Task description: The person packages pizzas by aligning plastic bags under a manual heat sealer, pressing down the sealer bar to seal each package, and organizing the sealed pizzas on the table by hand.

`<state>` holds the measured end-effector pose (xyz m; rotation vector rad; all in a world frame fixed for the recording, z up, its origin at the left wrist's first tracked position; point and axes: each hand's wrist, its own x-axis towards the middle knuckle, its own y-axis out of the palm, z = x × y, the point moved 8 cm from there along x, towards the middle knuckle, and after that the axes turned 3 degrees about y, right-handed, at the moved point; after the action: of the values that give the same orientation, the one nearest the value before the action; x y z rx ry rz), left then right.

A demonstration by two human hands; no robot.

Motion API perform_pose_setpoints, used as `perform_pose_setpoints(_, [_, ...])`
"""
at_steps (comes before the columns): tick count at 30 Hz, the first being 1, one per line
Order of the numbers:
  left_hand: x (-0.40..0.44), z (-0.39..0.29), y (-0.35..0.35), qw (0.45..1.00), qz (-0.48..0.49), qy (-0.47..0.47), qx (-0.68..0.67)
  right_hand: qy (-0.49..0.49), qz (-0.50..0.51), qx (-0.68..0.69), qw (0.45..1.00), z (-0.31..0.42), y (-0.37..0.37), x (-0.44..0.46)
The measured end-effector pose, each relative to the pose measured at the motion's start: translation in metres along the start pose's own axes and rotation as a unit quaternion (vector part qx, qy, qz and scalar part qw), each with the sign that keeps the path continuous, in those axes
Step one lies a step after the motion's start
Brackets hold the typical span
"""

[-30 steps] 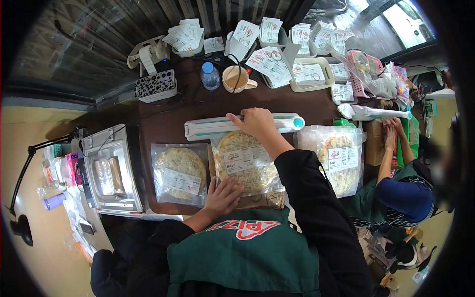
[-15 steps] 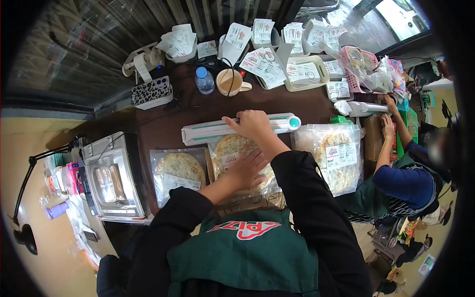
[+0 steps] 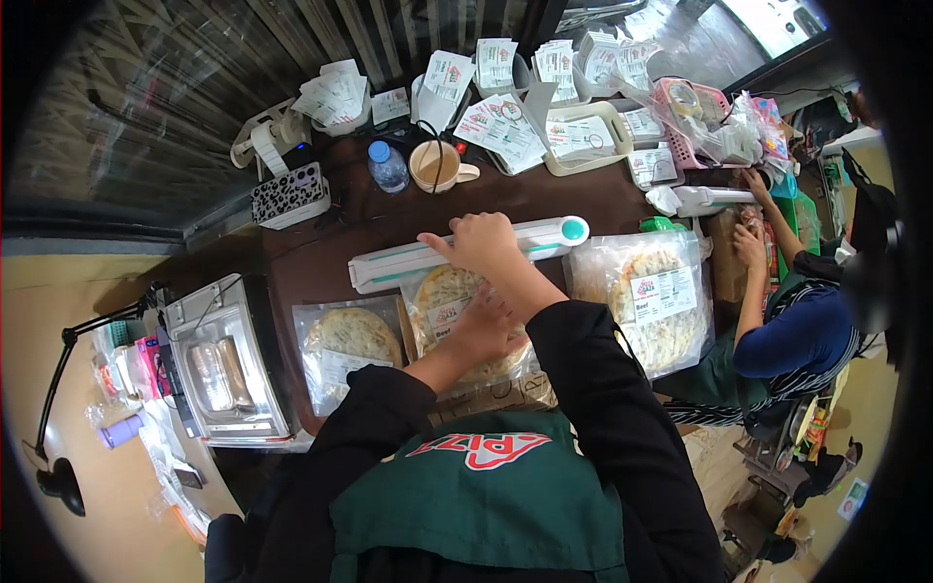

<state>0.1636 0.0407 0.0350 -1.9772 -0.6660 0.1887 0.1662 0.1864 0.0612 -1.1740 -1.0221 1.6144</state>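
A long white bag sealer (image 3: 389, 269) with a green round end lies across the table in front of me. Over the middle of its bar is my right hand (image 3: 483, 243), fingers closed round it and thumb stretched to the left. A bagged pizza (image 3: 439, 291) with a "Beef" label has its top edge at the sealer. My left hand (image 3: 489, 328) is over this bag, fingers apart and slightly blurred, holding nothing. One bagged pizza (image 3: 347, 335) lies to the left; another labelled bagged pizza (image 3: 664, 301) lies to the right. Cardboard (image 3: 505, 394) shows under the middle bag.
At the left stands a metal vacuum machine (image 3: 233, 379). A water bottle (image 3: 388, 170), a mug (image 3: 434, 167) and label trays (image 3: 593, 141) line the back. To the right, a co-worker's hands (image 3: 751, 238) are by a second sealer (image 3: 714, 201) and a pink basket (image 3: 680, 146).
My left hand's fingers have shifted from lying flat on the bag to a more raised, blurred pose. My right hand stays on the sealer. The whole view has shifted slightly.
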Motion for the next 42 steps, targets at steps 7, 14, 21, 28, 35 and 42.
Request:
perform_pose_setpoints(7, [0.000,-0.001,-0.003,1.000,-0.013,0.014,0.016,0.004,0.040,0.037,0.998,-0.010,0.020,0.006])
perform_pose_setpoints(14, [-0.013,-0.009,-0.004,1.000,0.005,-0.009,0.029,0.025,0.012,0.069,0.997,-0.016,0.019,0.008])
perform_pose_setpoints(21, [-0.076,-0.026,-0.016,0.996,0.034,-0.044,0.065,0.015,-0.047,0.082,0.995,-0.014,0.013,0.004])
perform_pose_setpoints(28, [-0.146,-0.034,-0.010,0.993,0.011,-0.094,0.067,0.010,-0.059,0.084,0.995,-0.014,0.013,0.005])
perform_pose_setpoints(35, [-0.149,-0.032,-0.021,0.995,-0.024,-0.085,0.035,0.007,-0.047,0.071,0.996,-0.011,0.015,0.006])
perform_pose_setpoints(42, [-0.153,-0.030,-0.018,0.996,-0.042,-0.082,0.013,0.001,-0.064,0.082,0.995,-0.010,0.011,0.004])
